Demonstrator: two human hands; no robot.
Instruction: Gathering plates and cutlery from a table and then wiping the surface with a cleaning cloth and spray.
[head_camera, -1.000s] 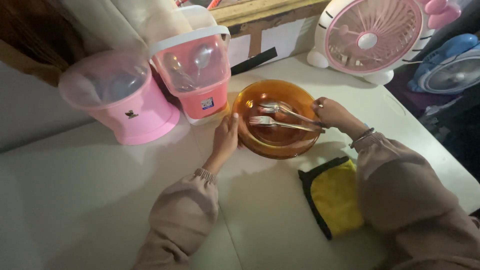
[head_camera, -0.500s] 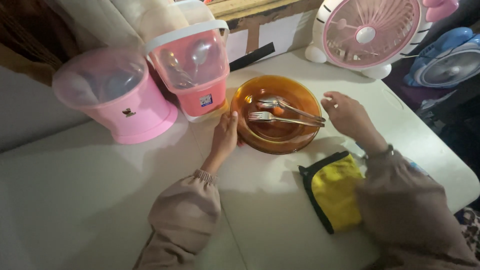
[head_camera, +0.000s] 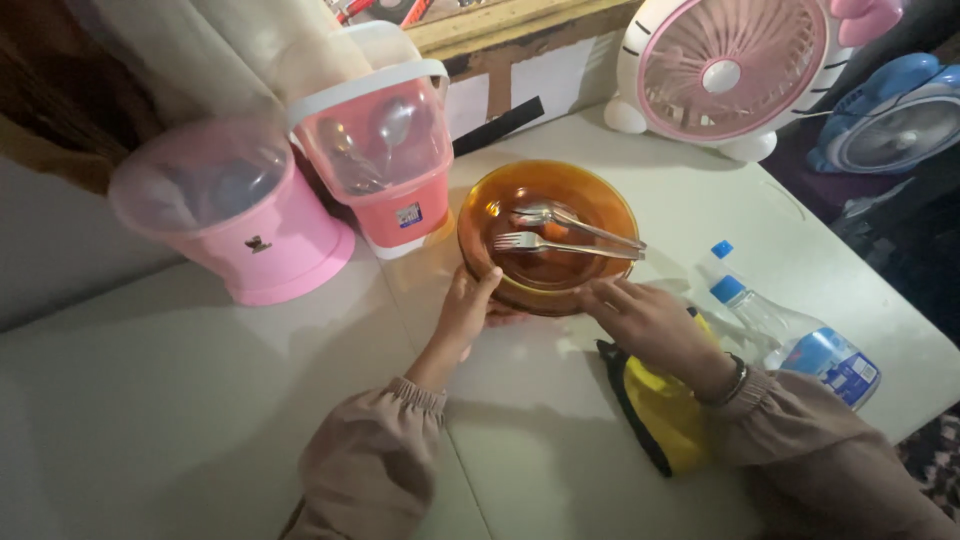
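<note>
An amber glass bowl (head_camera: 590, 200) stands on the white table (head_camera: 200, 380) with a metal fork (head_camera: 560, 245) and a metal spoon (head_camera: 575, 222) lying across its inside. My left hand (head_camera: 465, 305) rests against the bowl's near left rim, fingers on the glass. My right hand (head_camera: 645, 322) touches the near right rim with its fingers spread. Both sleeves are beige. A yellow cloth with black edging (head_camera: 665, 425) lies under my right wrist, partly hidden.
A round pink lidded container (head_camera: 235, 215) and a square pink lidded container (head_camera: 385, 150) with spoons inside stand at the back left. A pink and white fan (head_camera: 725, 70) and a blue fan (head_camera: 895, 115) are behind. A clear spray bottle (head_camera: 800, 335) lies at right.
My right hand let go of the cutlery and swung from the bowl's far right down to its near rim. My left hand slid lower along the rim. The spray bottle came into view.
</note>
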